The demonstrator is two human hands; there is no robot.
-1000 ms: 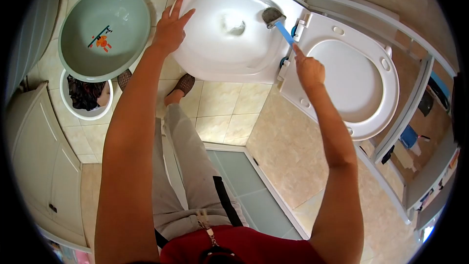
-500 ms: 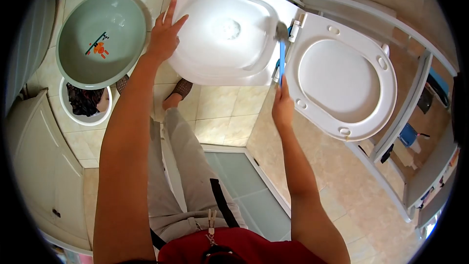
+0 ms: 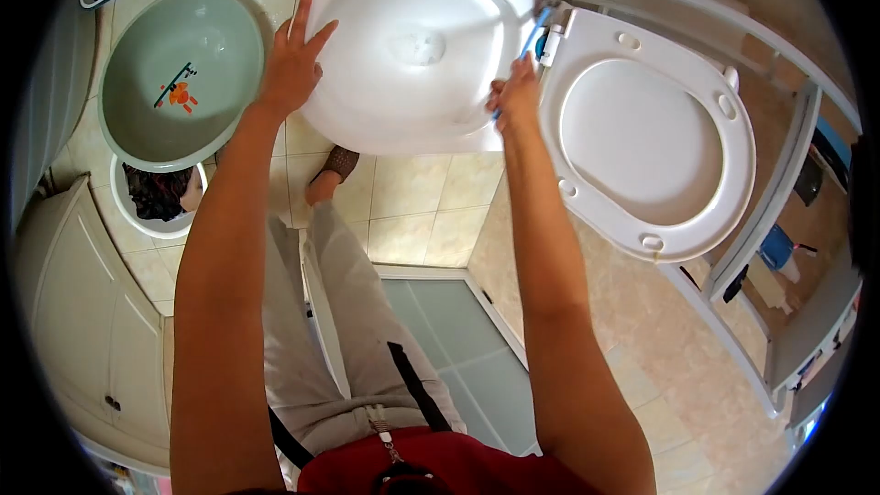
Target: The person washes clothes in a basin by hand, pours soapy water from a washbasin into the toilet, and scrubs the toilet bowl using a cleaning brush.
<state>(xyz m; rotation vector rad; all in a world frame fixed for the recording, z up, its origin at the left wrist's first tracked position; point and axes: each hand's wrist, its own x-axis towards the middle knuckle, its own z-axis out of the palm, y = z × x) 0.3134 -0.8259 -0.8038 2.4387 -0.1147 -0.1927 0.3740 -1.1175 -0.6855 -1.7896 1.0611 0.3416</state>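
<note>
A white toilet bowl (image 3: 403, 115) fills the upper middle, with a little water at its bottom. Its raised seat and lid (image 3: 642, 142) lean back to the right, joined at a white hinge (image 3: 555, 37). My left hand (image 3: 295, 64) has its fingers spread at the bowl's front rim. Wrapped around a brush with a blue handle (image 3: 534, 34), my right hand (image 3: 515, 96) is over the bowl's back edge. The brush's dark head is at the far back corner by the hinges, slightly blurred; its exact contact there cannot be made out.
A green basin (image 3: 220, 110) stands on the left, above a white bucket (image 3: 119, 197) holding dark cloth. A grey shelf rack (image 3: 715, 14) stands behind the seat. A slippered foot (image 3: 341, 163) is on the tiles, and a cream cabinet (image 3: 73, 293) is at lower left.
My right hand and the brush have moved up and slightly left, the head now farther toward the back corner. The left hand stays at the front rim. The camera view has shifted slightly.
</note>
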